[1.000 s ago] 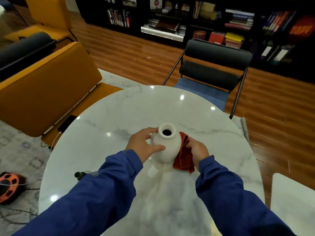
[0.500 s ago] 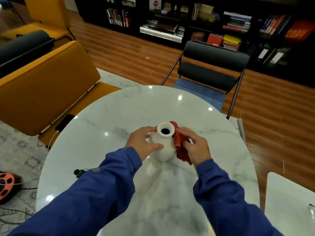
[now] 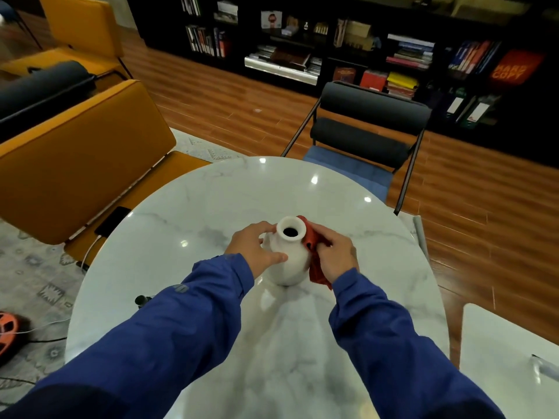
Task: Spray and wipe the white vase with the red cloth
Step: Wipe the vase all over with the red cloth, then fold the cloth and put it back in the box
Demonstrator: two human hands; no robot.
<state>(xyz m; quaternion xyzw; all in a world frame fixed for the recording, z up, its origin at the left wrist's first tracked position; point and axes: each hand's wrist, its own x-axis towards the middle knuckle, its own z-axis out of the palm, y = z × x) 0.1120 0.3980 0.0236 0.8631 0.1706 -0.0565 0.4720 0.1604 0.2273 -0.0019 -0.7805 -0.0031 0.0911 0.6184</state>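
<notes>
While the left hand (image 3: pixel 254 251) clasped the white vase (image 3: pixel 291 263), the right hand (image 3: pixel 336 256) clutched the red cloth (image 3: pixel 317 273) against it; a black chair (image 3: pixel 363 140) stood beyond.

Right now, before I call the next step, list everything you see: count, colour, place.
white vase: one, white, upright at table centre
red cloth: one, red, against the vase's right side
table: one, white marble, under the vase
black chair: one, black, blue seat, beyond the table
yellow chairs: two, yellow, left of the table
phone: one, black, on the near yellow seat
bookshelf: one, dark, far wall
cable reel: one, orange, floor, far left
left hand: one, holds the vase
right hand: one, grips the cloth
</notes>
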